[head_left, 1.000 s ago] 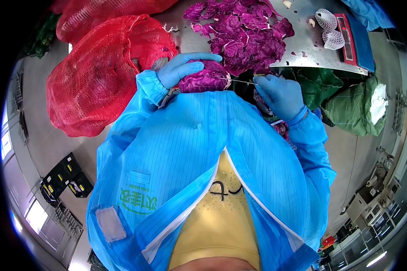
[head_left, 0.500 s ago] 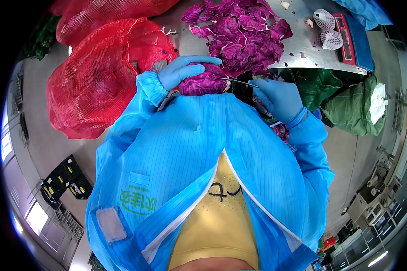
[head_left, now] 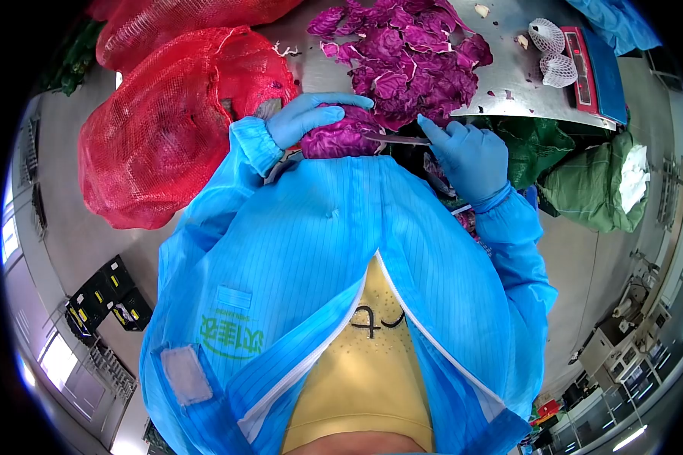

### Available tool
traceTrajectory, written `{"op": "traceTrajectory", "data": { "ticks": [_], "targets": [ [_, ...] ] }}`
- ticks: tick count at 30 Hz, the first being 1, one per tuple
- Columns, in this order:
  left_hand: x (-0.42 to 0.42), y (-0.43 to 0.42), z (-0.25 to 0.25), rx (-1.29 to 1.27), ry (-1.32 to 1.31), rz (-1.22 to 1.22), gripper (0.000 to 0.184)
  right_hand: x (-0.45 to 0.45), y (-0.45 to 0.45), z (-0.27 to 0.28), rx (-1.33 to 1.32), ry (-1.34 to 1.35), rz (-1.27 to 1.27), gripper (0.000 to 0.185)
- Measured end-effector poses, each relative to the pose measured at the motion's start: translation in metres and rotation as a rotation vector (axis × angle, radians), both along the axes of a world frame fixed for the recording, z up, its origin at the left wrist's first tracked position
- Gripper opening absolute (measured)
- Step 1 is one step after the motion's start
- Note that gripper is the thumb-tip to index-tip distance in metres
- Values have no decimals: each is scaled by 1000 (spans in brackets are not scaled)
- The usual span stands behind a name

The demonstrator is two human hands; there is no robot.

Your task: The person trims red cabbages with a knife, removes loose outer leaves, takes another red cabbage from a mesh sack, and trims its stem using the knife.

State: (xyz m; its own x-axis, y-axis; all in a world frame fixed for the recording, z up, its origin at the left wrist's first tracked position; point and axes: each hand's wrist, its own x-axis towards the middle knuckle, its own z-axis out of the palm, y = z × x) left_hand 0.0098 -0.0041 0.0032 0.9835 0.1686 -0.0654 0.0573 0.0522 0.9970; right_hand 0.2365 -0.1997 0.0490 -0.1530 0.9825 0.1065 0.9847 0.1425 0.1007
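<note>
A head of red cabbage rests close against my chest at the table's near edge. My left hand, in a blue glove, grips it from the left with the fingers laid across its top. In my gloved right hand is a knife, its blade pointing left and its tip at the cabbage's right side. The right index finger is raised off the handle. Just beyond the cabbage lies a heap of loose purple leaves.
Red mesh sacks with cabbages stand on the left. At the right of the steel table are white foam nets and a red and blue scale. Green sacks sit below the right edge.
The knife has turned so that its blade face shows broader. My right hand has rolled and its index finger has lifted. My left hand and the cabbage have hardly moved.
</note>
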Motion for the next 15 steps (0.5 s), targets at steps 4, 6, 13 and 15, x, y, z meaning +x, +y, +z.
{"op": "traceTrajectory", "data": {
  "ticks": [4,6,13,15],
  "targets": [
    [-1,-1,1,-7,17,16,47,-3,-2,-6,55,-33,-13,42],
    [0,-1,-4,10,-10,14,48,-5,-7,-13,145,-106,-34,43],
    [0,-3,-4,20,-9,24,49,-13,-9,-33,287,-130,-136,46],
    [0,-4,-6,-39,-1,25,49,-10,-9,-39,500,-41,-90,47]
  ]
}}
